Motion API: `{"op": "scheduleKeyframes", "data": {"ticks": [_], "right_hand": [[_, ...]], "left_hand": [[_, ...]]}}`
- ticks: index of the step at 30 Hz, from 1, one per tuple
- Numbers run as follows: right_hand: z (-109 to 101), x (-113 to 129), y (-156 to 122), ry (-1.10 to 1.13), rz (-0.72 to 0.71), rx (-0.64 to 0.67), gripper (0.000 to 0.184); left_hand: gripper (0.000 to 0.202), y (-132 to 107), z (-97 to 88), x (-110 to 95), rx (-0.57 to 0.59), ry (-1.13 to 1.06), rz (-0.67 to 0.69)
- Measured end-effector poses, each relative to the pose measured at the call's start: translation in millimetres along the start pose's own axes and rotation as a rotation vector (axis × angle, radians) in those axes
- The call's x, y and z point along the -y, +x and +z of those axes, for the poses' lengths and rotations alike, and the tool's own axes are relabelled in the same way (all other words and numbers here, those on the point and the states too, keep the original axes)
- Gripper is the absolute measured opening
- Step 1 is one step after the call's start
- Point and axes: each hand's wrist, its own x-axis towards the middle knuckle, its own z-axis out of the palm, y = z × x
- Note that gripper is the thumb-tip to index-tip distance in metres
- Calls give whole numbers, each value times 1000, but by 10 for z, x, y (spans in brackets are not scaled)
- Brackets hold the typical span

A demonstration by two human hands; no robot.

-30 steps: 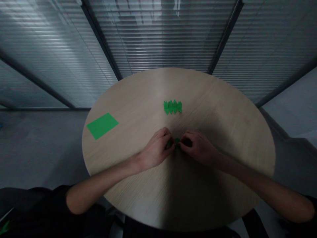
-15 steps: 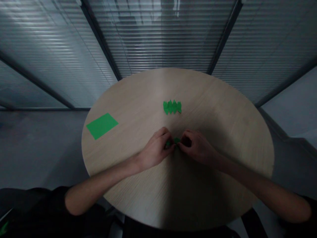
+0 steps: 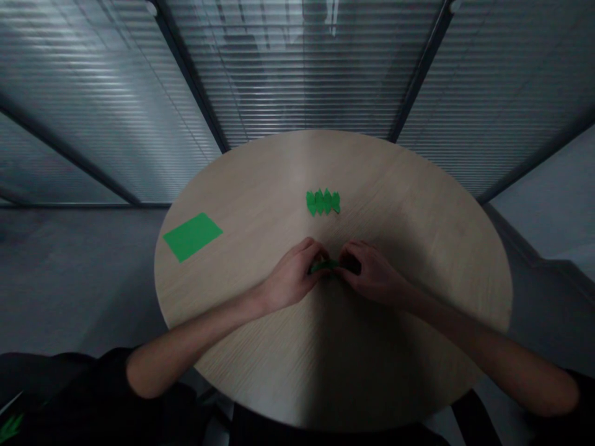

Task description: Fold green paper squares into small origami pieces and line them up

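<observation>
A small strip of folded green paper (image 3: 325, 265) spans the gap between my two hands, low over the table. My left hand (image 3: 295, 272) pinches its left part, with thumb and fingers closed. From the other side my right hand (image 3: 369, 272) is closed on its right end. My fingers cover much of the piece, so its exact shape is hidden. Beyond my hands lies a zigzag-edged row of folded green paper (image 3: 323, 202), made of several pointed sections side by side.
A flat green sheet of paper (image 3: 193, 237) lies near the left edge of the round wooden table (image 3: 260, 179). Glass partitions with blinds (image 3: 307, 74) stand right behind the far edge. Shadow falls over the table's front right.
My left fingers have shifted slightly and more of the green paper shows between my hands, as a thin strip. The row and the flat sheet stay where they were.
</observation>
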Motion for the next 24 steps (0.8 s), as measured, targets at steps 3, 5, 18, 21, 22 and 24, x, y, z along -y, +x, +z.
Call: {"op": "scheduleKeyframes", "data": {"ticks": [3, 5, 18, 21, 22, 24], "right_hand": [[-62, 5, 29, 60, 31, 38, 18], [-98, 13, 42, 93, 61, 63, 15], [-116, 6, 9, 166, -17, 102, 24], [-111, -9, -24, 142, -59, 71, 17], [-106, -16, -35, 142, -63, 59, 16], [-94, -29, -50, 149, -66, 45, 15]], "left_hand": [[11, -1, -11, -3, 8, 5, 0], [11, 0, -18, 6, 9, 4, -1], [21, -25, -70, 65, 45, 22, 45], [21, -40, -97, 76, 70, 22, 94], [21, -42, -110, 80, 78, 14, 105], [22, -45, -140, 87, 92, -5, 121]]}}
